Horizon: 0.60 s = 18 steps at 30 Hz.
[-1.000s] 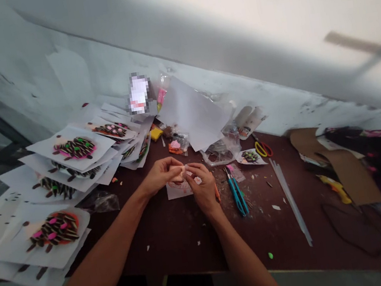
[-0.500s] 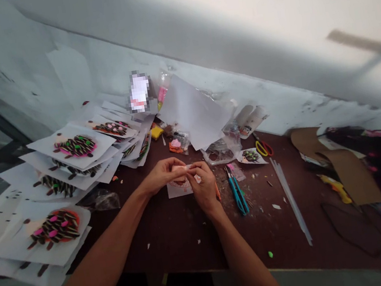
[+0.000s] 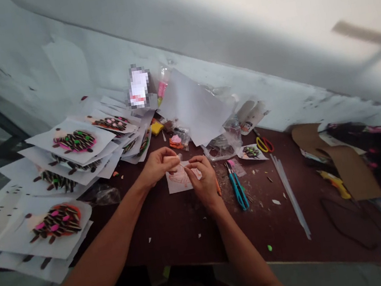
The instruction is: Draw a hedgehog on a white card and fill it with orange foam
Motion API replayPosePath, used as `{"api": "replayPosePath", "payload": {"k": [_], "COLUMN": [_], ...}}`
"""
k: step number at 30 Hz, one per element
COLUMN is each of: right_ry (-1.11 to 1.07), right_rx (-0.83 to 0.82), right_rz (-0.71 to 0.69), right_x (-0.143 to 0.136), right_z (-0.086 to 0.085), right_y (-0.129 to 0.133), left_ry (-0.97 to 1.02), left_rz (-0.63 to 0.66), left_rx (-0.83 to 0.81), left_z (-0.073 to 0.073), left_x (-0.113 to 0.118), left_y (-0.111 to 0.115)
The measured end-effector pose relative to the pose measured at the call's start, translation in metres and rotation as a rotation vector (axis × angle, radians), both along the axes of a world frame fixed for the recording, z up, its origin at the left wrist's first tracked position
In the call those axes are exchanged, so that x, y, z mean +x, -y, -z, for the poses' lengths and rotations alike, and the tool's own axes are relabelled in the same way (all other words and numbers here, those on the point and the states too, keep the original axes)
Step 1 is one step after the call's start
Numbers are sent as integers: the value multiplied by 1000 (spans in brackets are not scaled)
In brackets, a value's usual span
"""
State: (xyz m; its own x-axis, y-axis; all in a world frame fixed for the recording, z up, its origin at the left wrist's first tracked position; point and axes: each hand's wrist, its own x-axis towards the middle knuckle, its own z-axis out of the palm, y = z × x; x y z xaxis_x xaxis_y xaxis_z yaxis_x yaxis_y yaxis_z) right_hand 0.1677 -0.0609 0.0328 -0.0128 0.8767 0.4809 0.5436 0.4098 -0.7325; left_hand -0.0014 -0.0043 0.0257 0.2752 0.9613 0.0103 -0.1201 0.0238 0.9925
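Over the middle of the table, my left hand (image 3: 161,166) is closed in a pinch, thumb against fingers. My right hand (image 3: 203,179) pinches just to its right, the fingertips a short gap apart. A small pale bit shows at the fingertips, too small to name. Beneath both hands lies a white paper (image 3: 174,187) with an orange line drawing, partly covered by the fingers. An orange tool (image 3: 218,187) peeks out beside my right wrist, mostly hidden. Further right are teal-handled cutters (image 3: 237,188) and a small hedgehog picture card (image 3: 251,153).
Piled at left are papers with hedgehog pictures (image 3: 75,142). Behind stand a phone (image 3: 139,88), a glue-like tube (image 3: 162,89) and a blank sheet (image 3: 194,109). To the right lie scissors (image 3: 264,143), clear glue sticks (image 3: 291,199), a yellow glue gun (image 3: 336,183) and cardboard (image 3: 354,171).
My fingertips have drawn slightly apart, and more of the orange drawing shows between them. The small pale bit is still at the fingertips. The view has shifted a little.
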Motion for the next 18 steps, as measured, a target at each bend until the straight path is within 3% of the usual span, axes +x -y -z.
{"api": "replayPosePath", "payload": {"k": [3,7,12,15,18], "right_ry": [12,106,237,347,453], "right_rx": [-49,-86,-114,-108,-90], "right_rz": [-43,-93,-163,-134,-114], "right_x": [2,3,0,-2,-4], "right_z": [1,9,10,7,8], "right_y": [-1,-2,-3,-4,-5], "left_ry": [-295,-603,-779,-829,-822], "left_rz": [-163,-215,-305,-348,-259], "left_rx": [212,407,534,647,650], "left_z": [2,12,27,21,13], "left_x": [-8,-17,-17,-17,-19], "left_y": [-6,-15,-22,-21,-16]}}
